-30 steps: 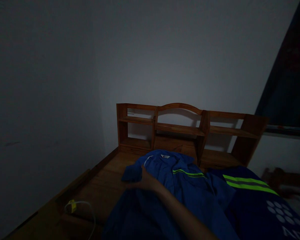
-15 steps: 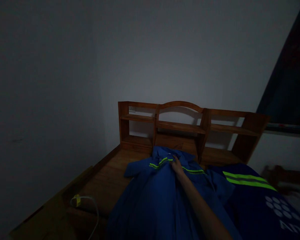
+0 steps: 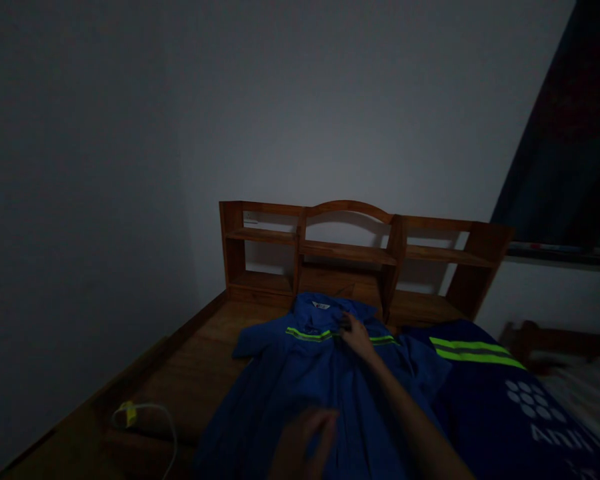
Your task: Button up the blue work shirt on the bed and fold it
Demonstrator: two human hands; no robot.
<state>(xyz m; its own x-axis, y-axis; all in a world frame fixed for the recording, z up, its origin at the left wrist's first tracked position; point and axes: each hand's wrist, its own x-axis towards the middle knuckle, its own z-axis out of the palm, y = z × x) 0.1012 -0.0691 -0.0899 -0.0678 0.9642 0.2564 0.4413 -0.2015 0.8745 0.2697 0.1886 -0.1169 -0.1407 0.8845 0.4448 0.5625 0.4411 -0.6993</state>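
A blue short-sleeved work shirt with yellow-green reflective stripes across the chest lies front up, its collar toward the headboard. My right hand is at the front opening, just below the collar, with fingers curled and pinched on the cloth by the stripe. Closer to me, my left hand hovers over the lower front of the shirt. It is blurred by motion; thumb and fingers look apart, and nothing shows between them.
A darker blue garment with a reflective stripe and white print lies to the right. Behind stands a wooden headboard with shelves. The wooden bed board shows at left, with a white cable bearing a yellow tag.
My left hand has come into view at the bottom. The shirt front lies flatter, its collar label now showing. My right hand stays near the collar. The view has shifted slightly right.
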